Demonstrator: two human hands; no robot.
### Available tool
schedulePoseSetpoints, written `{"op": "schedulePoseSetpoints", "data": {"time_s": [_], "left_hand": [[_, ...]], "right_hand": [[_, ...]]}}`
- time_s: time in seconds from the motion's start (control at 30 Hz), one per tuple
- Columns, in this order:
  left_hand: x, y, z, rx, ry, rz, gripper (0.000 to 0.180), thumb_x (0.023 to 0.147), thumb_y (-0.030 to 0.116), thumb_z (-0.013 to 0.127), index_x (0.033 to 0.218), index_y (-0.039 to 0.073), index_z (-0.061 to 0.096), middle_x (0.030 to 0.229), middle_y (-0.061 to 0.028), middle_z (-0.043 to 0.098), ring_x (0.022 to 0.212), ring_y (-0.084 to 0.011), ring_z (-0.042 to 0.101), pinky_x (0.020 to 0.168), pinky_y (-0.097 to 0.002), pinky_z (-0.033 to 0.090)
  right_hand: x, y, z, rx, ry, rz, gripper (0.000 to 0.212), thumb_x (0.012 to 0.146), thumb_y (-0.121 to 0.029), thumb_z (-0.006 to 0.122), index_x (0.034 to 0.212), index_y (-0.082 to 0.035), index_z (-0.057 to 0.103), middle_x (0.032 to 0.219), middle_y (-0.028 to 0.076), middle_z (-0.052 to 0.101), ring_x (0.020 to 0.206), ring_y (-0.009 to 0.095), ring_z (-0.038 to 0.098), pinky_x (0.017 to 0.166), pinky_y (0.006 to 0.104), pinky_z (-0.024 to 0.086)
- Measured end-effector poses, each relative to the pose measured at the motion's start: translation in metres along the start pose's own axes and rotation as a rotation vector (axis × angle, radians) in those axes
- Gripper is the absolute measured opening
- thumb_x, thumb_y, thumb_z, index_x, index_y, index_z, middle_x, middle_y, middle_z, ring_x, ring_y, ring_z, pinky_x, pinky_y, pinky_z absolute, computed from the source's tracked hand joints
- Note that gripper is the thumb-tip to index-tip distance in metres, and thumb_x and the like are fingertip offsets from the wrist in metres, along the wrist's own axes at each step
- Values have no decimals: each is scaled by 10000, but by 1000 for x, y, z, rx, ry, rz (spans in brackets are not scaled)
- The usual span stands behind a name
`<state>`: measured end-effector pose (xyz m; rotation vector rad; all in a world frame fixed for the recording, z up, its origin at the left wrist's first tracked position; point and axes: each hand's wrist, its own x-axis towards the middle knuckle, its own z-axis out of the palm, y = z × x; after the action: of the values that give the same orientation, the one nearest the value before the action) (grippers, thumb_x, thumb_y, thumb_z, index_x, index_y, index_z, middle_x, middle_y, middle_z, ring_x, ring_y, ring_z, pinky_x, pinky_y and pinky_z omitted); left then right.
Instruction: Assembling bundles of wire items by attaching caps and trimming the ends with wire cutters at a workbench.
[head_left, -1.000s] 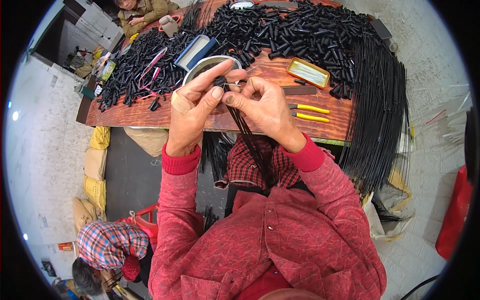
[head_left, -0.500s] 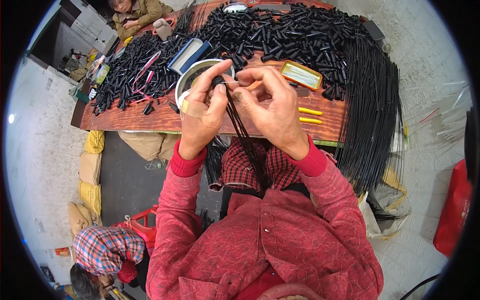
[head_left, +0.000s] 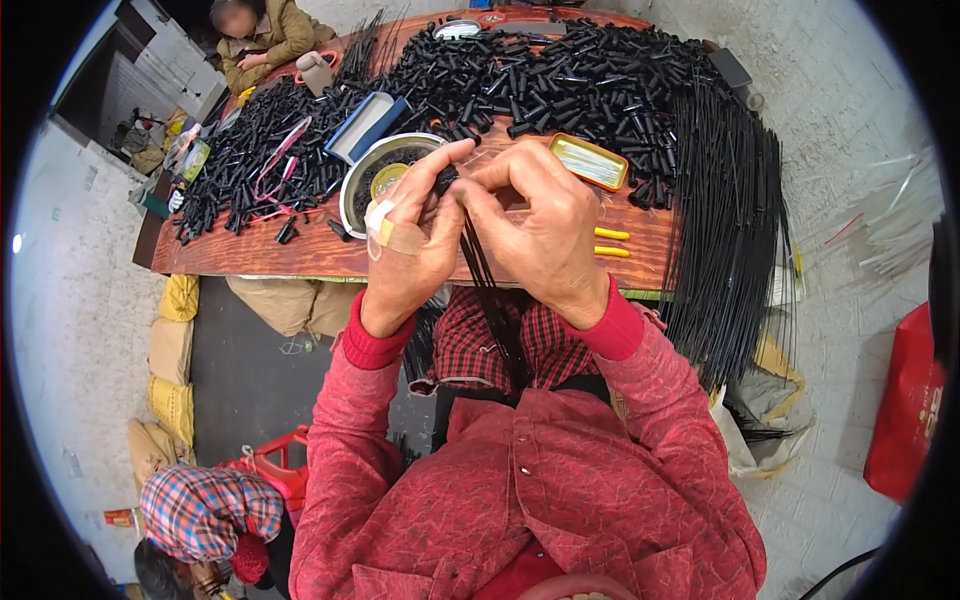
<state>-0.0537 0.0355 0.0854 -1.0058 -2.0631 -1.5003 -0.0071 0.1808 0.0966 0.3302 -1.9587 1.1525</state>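
Note:
My left hand (head_left: 415, 235), with beige tape on it, is closed around a small black piece (head_left: 446, 181) above the table's near edge. A bundle of thin black strands (head_left: 487, 290) hangs from there toward my lap. My right hand (head_left: 545, 225) meets it with thumb and forefinger pinched together at the black piece; what lies between those fingertips is hidden. Behind my left hand stands a round white-rimmed bowl (head_left: 349, 200) with a small yellow container (head_left: 387, 180) in it. Yellow-handled pliers (head_left: 612, 243) lie right of my right hand.
Heaped black tubular pieces (head_left: 560, 85) cover the back of the wooden table (head_left: 270, 245). Long black strands (head_left: 725, 240) drape over its right side. A blue-and-white case (head_left: 368, 128) and a tin of thin pale pieces (head_left: 590, 162) stand nearby. Other people are at the far left and lower left.
My right fingertips have moved left, up against the black piece in my left hand. A thin silvery needle-like piece that showed between the hands is now hidden. The whole view has shifted slightly.

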Motion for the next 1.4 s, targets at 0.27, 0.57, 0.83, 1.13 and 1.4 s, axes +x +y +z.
{"op": "schedulePoseSetpoints", "data": {"time_s": [0.27, 0.57, 0.83, 1.13, 1.4], "left_hand": [[-1, 0, 1, -63, -10, -52, 326, 875, -22, 597, 1193, 33, 643, 833, -19, 632, 580, -49, 450, 521, -226, 385], [-1, 2, -2, -68, -3, -138, 369, 913, -10, 574, 1278, 38, 602, 732, 33, 526, 556, -16, 371, 484, -208, 322], [0, -1, -3, -69, -26, -122, 383, 914, -13, 569, 1294, 33, 589, 824, 2, 620, 609, -11, 478, 516, -199, 388], [-2, 6, -2, -173, -53, -131, 413, 936, -31, 538, 1344, 33, 548, 998, -51, 665, 777, -53, 615, 673, -210, 503], [-5, 18, -8, -530, -138, -330, 474, 1011, 173, 532, 1412, -35, 392, 976, -53, 601, 882, -114, 590, 810, -251, 500]], "right_hand": [[3, 6, -4, 455, -155, 554, 85, 877, -66, 686, 847, 12, 668, 713, 42, 633, 679, 78, 613, 605, 241, 476], [-5, 10, 3, -136, -22, -203, 190, 743, 16, 731, 921, -35, 684, 891, 88, 668, 780, 254, 671, 643, 326, 533], [15, 22, -5, -268, 55, -499, 188, 734, -31, 752, 906, -69, 687, 874, 61, 657, 743, 215, 671, 606, 319, 533], [16, 15, -13, 777, -340, 754, 173, 879, -170, 637, 945, -16, 682, 837, 1, 660, 654, 51, 536, 603, 179, 434], [7, 18, -11, 908, -359, 792, 175, 878, -181, 637, 952, -33, 694, 837, -1, 659, 614, 28, 479, 575, 172, 410]]}}
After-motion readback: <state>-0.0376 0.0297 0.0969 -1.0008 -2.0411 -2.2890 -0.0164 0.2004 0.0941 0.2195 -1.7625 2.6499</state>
